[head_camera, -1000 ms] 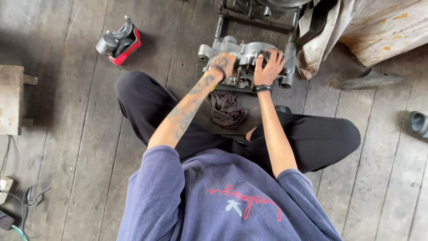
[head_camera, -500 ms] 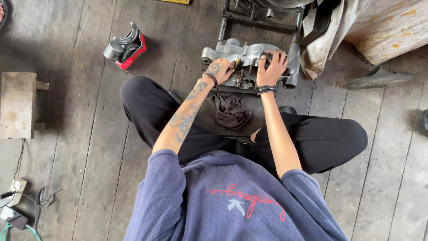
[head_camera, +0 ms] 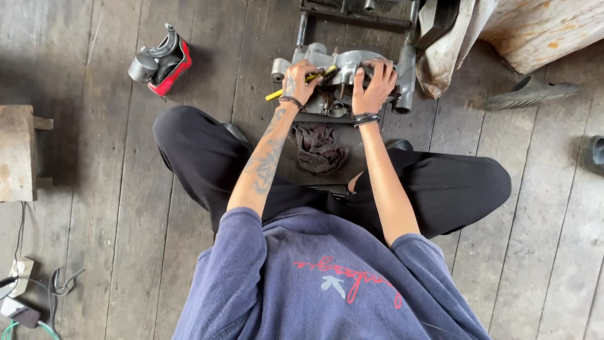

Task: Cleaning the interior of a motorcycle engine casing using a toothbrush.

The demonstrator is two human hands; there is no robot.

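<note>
We sit cross-legged on the plank floor (head_camera: 94, 208), legs in black trousers, both arms stretched toward 12 o'clock. The grey metal engine casing (head_camera: 343, 69) lies on the floor at 12 o'clock, just beyond our knees, with a dark metal frame (head_camera: 352, 16) directly behind it.

Our left hand (head_camera: 299, 80) rests on the casing's 9 o'clock end, fingers curled closed around a yellow-handled tool (head_camera: 296, 85); the handle sticks out toward 8 o'clock and the dark end points toward 2 o'clock across the casing top. Our right hand (head_camera: 376, 85) lies palm down on the casing's 3 o'clock side, fingers spread flat over the metal, clasping nothing we can make out.

A dark crumpled rag (head_camera: 321, 148) sits at 6 o'clock of the casing, between our shins. A red and grey machine part (head_camera: 160, 60) lies well apart at 10 o'clock. A wooden block (head_camera: 16, 154) sits at 9 o'clock by the frame edge. A grey sandal (head_camera: 528, 94) lies at 2 o'clock, near a hanging cloth (head_camera: 450, 53). Cables and a white plug (head_camera: 22, 271) lie at 8 o'clock.
</note>
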